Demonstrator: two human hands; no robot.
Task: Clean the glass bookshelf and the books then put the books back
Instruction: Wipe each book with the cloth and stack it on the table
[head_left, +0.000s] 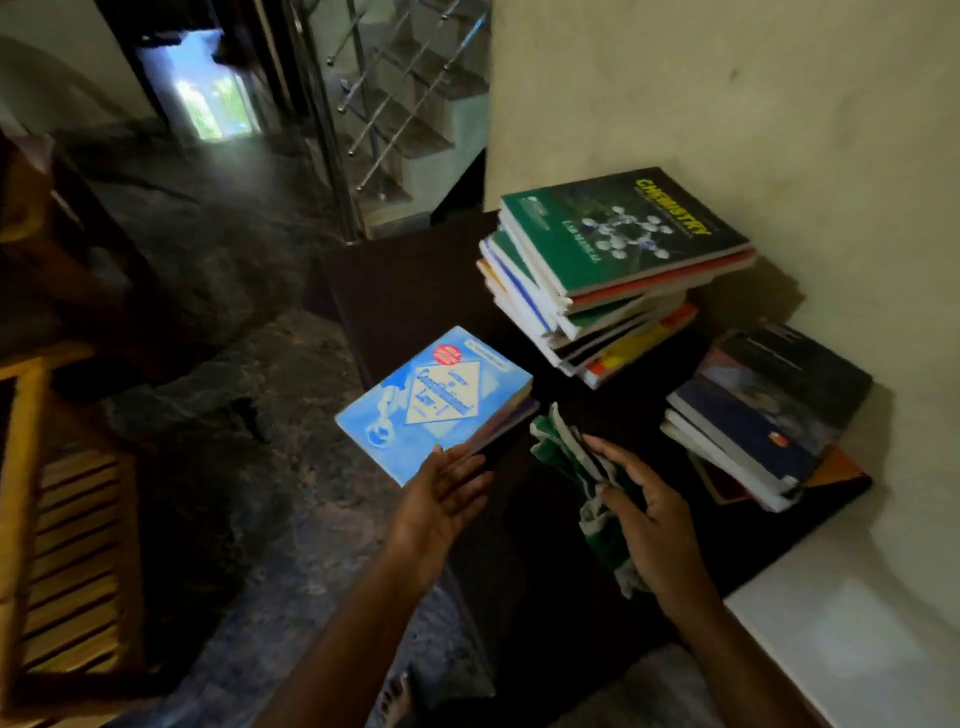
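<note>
Dark table (415, 291) holds book stack (613, 280).

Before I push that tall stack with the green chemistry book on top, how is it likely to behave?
The stack would probably shear apart rather than slide as one: its books are fanned unevenly, edges overhanging. It likely feels heavy, holding many books. The chemistry book on top sits skewed, so it may slip off first.
</note>
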